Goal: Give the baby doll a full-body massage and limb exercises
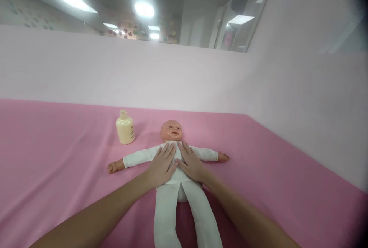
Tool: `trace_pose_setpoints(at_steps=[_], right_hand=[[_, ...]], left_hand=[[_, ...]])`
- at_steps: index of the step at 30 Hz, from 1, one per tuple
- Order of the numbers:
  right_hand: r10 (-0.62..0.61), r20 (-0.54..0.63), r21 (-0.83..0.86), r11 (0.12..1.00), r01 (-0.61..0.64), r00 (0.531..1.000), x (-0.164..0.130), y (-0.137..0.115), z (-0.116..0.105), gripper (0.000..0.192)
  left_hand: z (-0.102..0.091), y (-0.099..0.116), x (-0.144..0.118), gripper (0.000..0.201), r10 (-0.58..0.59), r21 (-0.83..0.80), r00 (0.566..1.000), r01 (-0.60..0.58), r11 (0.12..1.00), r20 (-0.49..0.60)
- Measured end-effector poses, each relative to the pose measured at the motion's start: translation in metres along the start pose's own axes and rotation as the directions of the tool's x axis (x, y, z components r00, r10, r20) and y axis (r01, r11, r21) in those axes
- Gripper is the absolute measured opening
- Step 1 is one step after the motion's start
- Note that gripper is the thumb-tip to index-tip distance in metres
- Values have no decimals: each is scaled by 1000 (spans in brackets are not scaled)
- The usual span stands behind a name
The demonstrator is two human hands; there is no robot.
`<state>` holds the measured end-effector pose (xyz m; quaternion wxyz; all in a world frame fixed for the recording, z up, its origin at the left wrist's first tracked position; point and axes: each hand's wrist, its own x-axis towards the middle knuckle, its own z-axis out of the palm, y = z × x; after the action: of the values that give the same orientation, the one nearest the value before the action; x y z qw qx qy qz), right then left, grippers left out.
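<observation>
A baby doll (179, 179) with a white cloth body lies on its back, head away from me and arms spread wide. Its head and hands are skin-toned plastic. My left hand (163, 165) lies flat on the left side of the doll's chest, fingers stretched toward its shoulder. On the right side of the chest rests my right hand (192, 163), also flat with fingers extended. The two thumbs come close together over the middle of the torso. Neither hand grips anything.
A pale yellow pump bottle (125, 128) stands left of the doll's head. Pink cloth (71, 140) with some creases covers the surface. White walls (123, 73) rise behind and at the right, with a glass window (198, 10) above the back one.
</observation>
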<state>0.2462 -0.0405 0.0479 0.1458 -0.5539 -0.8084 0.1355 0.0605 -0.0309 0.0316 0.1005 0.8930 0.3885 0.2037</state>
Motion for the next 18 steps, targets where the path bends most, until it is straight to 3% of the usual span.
trace_pose_setpoints(at_steps=[4, 8, 13, 18], right_hand=[[-89, -18, 105, 990, 91, 996, 4, 18, -3, 70], [-44, -49, 142, 989, 50, 998, 7, 25, 3, 69], [158, -119, 62, 987, -151, 980, 13, 35, 4, 68], [238, -221, -213, 934, -285, 946, 7, 48, -8, 52]], left_hand=[[-2, 16, -5, 72, -23, -5, 997, 23, 1000, 75], [-4, 17, -5, 69, -57, -38, 993, 61, 997, 100], [-3, -10, 5, 62, -264, -18, 964, 264, 964, 18], [-7, -38, 12, 58, -351, 98, 936, 352, 931, -35]])
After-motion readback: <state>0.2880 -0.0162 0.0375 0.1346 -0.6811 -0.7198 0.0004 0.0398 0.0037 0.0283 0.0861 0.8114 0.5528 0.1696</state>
